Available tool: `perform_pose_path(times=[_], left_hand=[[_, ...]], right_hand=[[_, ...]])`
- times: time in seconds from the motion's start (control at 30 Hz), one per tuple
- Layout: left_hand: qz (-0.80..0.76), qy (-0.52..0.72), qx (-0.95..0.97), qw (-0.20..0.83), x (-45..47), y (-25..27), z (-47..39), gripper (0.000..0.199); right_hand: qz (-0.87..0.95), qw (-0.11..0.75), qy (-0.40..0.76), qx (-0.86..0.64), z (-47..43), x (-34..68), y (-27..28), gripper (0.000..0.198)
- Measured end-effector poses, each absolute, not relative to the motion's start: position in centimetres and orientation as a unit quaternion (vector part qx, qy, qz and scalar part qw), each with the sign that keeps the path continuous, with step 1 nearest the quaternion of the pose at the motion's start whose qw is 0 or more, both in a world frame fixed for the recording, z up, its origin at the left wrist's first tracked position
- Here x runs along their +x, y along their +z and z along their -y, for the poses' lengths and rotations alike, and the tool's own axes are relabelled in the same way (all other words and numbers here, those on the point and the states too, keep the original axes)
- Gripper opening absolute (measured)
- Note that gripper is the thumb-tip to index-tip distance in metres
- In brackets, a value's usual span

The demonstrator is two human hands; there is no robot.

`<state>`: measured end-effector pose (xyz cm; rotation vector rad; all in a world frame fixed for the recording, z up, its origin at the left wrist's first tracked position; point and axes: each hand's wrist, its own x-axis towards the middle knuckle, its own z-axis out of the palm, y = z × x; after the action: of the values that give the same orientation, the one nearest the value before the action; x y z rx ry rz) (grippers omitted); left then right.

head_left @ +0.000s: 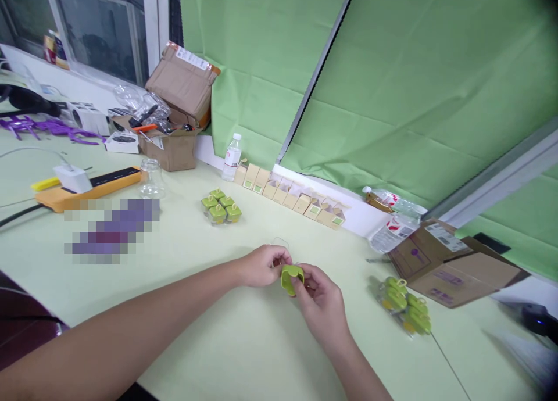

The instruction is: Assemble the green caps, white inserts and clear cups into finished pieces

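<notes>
Over the middle of the table, my right hand (pixel 325 299) grips a small green lid (pixel 291 280) between thumb and fingers. Its hollow side faces me. My left hand (pixel 261 265) is closed, with thumb and fingertips pinched at the lid's left edge; part of that grip is hidden. Just behind my left hand lies the edge of a clear, rounded thing (pixel 279 242), mostly covered. Farther back stands a cluster of clear containers with green lids (pixel 221 207), each lid with a small loop. A second green-lidded cluster (pixel 405 306) is to the right of my right hand.
A row of small cardboard boxes (pixel 288 194) lines the back edge, beside a water bottle (pixel 232 157). At left are an orange power strip (pixel 108 185), a clear jar (pixel 151 180) and a filled carton (pixel 178 148). Plastic bottles (pixel 394 229) and a cardboard box (pixel 449 267) stand right.
</notes>
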<state>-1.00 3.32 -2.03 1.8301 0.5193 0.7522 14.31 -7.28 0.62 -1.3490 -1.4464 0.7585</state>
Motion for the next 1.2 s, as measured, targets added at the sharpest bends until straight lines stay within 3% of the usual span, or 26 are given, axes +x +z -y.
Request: perform_pose_path(times=[0.37, 1.03, 1.2], left_hand=[[-0.212, 0.302, 0.771, 0.519, -1.1, -1.8, -3.2, 0.009], [-0.237, 0.29, 0.798, 0.472, -1.6, -0.9, -2.8, 0.013], [-0.233, 0.297, 0.78, 0.5, -1.4, -1.6, -3.0, 0.008]], right_hand=[[0.619, 0.472, 0.271, -0.566, 7.5, 14.2, 0.3, 0.017], [0.648, 0.428, 0.226, -0.588, 7.5, 14.1, 0.8, 0.02], [0.618, 0.445, 0.265, -0.591, 7.3, 14.2, 0.5, 0.024]])
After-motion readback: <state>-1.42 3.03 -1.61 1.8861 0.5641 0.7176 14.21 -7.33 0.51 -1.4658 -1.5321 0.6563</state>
